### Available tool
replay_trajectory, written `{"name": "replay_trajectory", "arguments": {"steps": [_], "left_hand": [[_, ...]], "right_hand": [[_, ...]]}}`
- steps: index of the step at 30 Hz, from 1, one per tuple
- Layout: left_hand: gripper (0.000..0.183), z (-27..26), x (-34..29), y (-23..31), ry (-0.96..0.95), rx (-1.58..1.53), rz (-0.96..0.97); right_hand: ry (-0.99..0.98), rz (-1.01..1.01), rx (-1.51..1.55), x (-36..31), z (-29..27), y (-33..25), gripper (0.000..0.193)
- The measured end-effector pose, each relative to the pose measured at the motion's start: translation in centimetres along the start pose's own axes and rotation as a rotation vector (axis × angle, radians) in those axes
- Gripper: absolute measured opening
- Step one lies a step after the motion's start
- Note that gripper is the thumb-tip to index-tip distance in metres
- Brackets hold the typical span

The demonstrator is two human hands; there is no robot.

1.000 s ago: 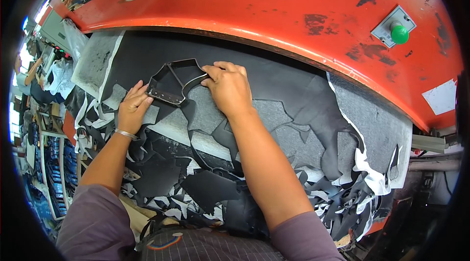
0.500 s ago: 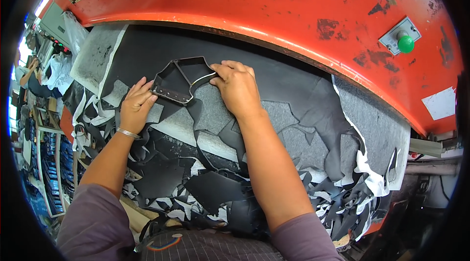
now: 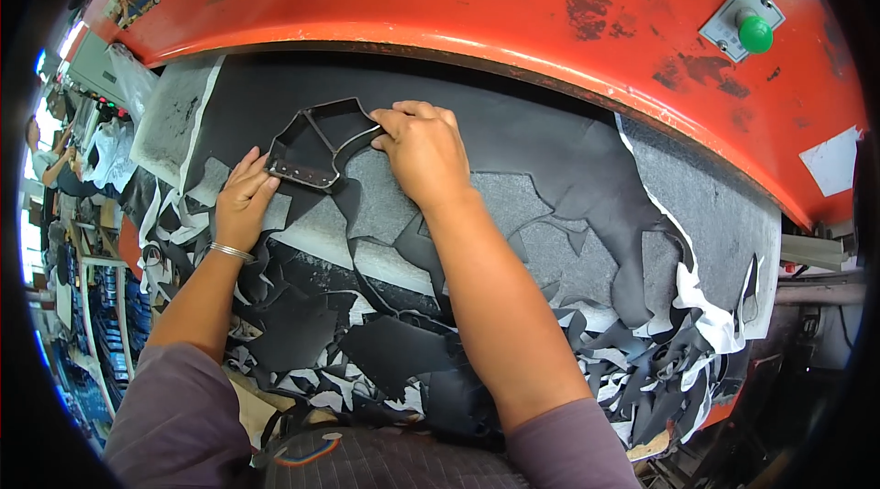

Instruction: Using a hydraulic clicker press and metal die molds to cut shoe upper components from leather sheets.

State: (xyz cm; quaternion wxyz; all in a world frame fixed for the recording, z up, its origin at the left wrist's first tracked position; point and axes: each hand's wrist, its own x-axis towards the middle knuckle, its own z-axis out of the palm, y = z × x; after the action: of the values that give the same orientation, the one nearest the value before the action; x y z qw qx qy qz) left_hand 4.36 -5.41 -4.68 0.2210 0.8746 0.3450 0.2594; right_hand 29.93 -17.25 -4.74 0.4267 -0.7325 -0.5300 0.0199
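Observation:
A dark metal cutting die, an angular outline with one crossbar and a curved right side, stands on a black leather-like sheet. At its left corner my left hand holds the wall between thumb and fingers. My right hand pinches the upper right end of the die, its other fingers curled. Below the die, the sheet has cut-out openings that show the grey, fuzzy surface beneath. Narrow strips of the sheet remain between these openings.
An orange-red machine beam with a green button spans the far side. Black and white scraps heap along the near edge. A grey board lies at right. Shelves and another person are at left.
The view has shifted slightly, so the beam's red button has left the picture. Both hands keep hold of the die, which looks to be at about the same place on the sheet.

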Motion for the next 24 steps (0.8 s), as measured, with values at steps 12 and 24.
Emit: {"name": "replay_trajectory", "arguments": {"steps": [12,24], "left_hand": [[0.02,-2.7,-0.5,-1.1,0.02,0.063,0.067],[0.025,-5.1,-2.1,-2.5,0.042,-0.01,0.08]], "right_hand": [[-0.057,-0.03,-0.058,-0.6,0.9,-2.5,0.032],[-0.059,-0.083,-0.085,-2.0,1.0,-5.9,0.045]]}}
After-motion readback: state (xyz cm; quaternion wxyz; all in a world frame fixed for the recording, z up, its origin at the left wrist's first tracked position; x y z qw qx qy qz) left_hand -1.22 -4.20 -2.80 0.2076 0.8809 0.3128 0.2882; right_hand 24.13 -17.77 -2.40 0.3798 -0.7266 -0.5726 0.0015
